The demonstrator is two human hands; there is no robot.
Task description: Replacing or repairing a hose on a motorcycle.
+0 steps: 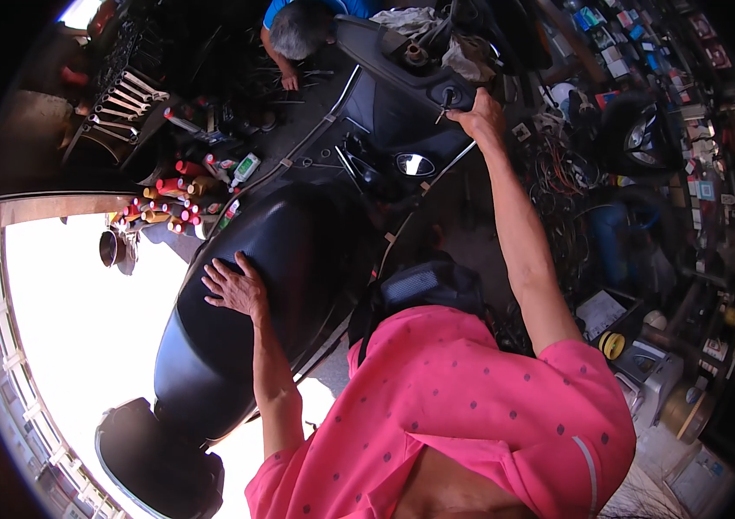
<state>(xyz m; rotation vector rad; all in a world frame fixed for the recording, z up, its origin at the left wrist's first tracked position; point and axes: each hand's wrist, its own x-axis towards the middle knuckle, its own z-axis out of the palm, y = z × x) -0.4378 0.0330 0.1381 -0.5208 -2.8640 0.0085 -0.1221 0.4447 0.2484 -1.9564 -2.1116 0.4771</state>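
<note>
A scooter with a black seat (290, 251) stands before me. My left hand (238, 287) lies flat on the seat, fingers spread. At the front panel (385, 112), my right arm is stretched out, and my right hand (478, 117) has its fingers closed at the ignition key (440, 114). Part of the key is hidden by my fingers. Above the panel, the handlebar area is opened up, with crumpled pale cloth or plastic (467, 59) around it. A dark case (160, 458) sits behind the seat.
Another person (303, 30) in blue bends at the scooter's far front, one hand (290, 81) low near the floor. Wrenches (130, 104) lie in a row at left, above several bottles (182, 195). Cables (558, 164) and crowded shelves (705, 164) line the right.
</note>
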